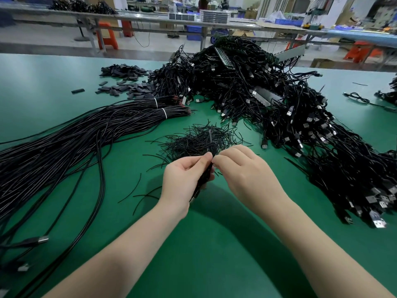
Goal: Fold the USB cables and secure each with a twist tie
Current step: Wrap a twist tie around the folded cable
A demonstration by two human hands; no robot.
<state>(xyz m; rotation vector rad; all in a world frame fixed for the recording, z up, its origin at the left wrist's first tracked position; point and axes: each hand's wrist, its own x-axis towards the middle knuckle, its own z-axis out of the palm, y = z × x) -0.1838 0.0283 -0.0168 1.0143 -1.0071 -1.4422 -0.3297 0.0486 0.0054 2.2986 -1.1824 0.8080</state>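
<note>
Your desk (64, 78) was covered in a smooth green mat with a soft, low sheen. The long cables (64, 143) on your left wore black plastic jackets, smooth and faintly glossy, and were bound by white bands (164, 112). The plugs (378, 222) in the pile (279, 93) on your right ended in bright bare metal with black plastic bodies. The twist ties (193, 140) looked thin, black and matt. The small sleeves (122, 72) beyond them looked like dull, dark plastic.

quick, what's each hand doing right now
Left hand: closed around the folded cable.
Right hand: fingertips pinched at the cable's top; what they grip cannot be told.
</note>
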